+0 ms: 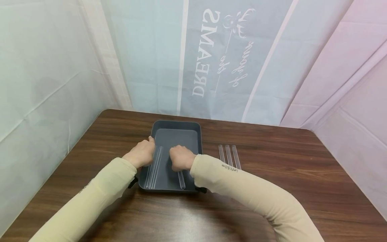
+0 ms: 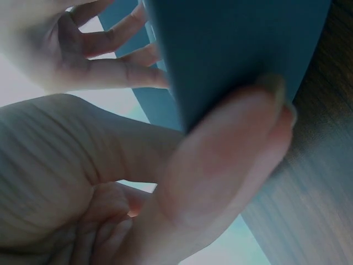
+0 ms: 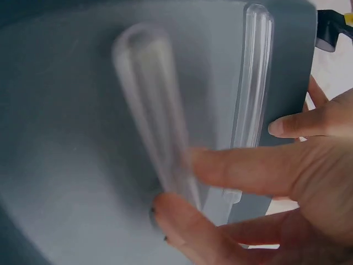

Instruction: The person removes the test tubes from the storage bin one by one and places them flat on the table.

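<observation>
A grey rectangular tray (image 1: 178,137) lies on the table. My left hand (image 1: 142,154) grips its left side wall, with the thumb (image 2: 226,149) against the outside in the left wrist view. Inside the tray, above its floor, my right hand (image 1: 182,158) pinches a clear test tube (image 3: 151,83) between thumb and finger. That tube tilts, its rounded end toward the near side of the tray. Several more clear test tubes (image 1: 155,168) lie side by side along the tray's left wall, partly behind my left hand in the head view.
Three clear test tubes (image 1: 228,156) lie parallel on the wooden table (image 1: 272,151) right of the tray, their near ends hidden by my right sleeve. Dark clip-like pieces (image 1: 201,190) sit at the tray's near corners. Hanging cloth (image 1: 151,67) surrounds the table's back and sides.
</observation>
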Action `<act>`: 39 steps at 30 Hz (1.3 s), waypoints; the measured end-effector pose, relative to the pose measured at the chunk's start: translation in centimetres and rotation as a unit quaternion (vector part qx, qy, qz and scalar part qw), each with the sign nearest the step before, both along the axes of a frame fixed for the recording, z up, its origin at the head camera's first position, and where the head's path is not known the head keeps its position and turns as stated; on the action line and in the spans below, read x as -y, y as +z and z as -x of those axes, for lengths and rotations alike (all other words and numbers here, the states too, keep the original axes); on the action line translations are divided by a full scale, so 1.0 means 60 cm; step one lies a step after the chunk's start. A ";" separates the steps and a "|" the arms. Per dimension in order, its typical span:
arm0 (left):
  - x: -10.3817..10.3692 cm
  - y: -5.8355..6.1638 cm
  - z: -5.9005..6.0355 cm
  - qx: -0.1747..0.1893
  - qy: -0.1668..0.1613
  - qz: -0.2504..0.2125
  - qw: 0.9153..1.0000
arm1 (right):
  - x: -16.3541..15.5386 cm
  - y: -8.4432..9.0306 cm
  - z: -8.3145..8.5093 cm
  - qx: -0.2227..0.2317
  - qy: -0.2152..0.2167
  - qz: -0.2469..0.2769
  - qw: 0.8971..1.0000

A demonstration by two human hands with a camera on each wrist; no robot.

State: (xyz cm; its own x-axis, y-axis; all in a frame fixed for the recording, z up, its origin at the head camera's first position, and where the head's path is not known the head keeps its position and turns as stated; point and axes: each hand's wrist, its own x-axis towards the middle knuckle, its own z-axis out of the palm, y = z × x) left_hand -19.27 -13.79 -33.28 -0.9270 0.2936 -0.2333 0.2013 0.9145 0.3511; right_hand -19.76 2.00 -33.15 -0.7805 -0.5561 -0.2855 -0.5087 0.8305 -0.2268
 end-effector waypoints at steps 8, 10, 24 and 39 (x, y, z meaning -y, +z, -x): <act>-0.001 0.001 0.000 -0.003 -0.003 0.004 1.000 | -0.003 0.011 0.000 0.019 0.009 -0.054 0.998; -0.003 0.001 0.000 -0.004 -0.005 0.003 1.000 | -0.005 0.010 0.002 0.026 0.004 -0.053 0.998; -0.004 0.000 -0.005 -0.015 -0.012 -0.003 1.000 | -0.034 0.026 0.011 0.082 -0.068 -0.032 0.994; 0.000 -0.002 -0.010 -0.028 -0.017 -0.012 0.999 | -0.095 0.078 0.012 0.073 -0.121 0.068 0.988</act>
State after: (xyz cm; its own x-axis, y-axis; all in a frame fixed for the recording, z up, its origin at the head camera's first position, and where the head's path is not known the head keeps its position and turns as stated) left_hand -18.68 -13.80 -33.41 -0.9281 0.3294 -0.1736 0.2515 0.8984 0.3601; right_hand -20.50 7.72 -28.45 -0.8515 -0.3986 -0.3406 -0.2522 0.8809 -0.4004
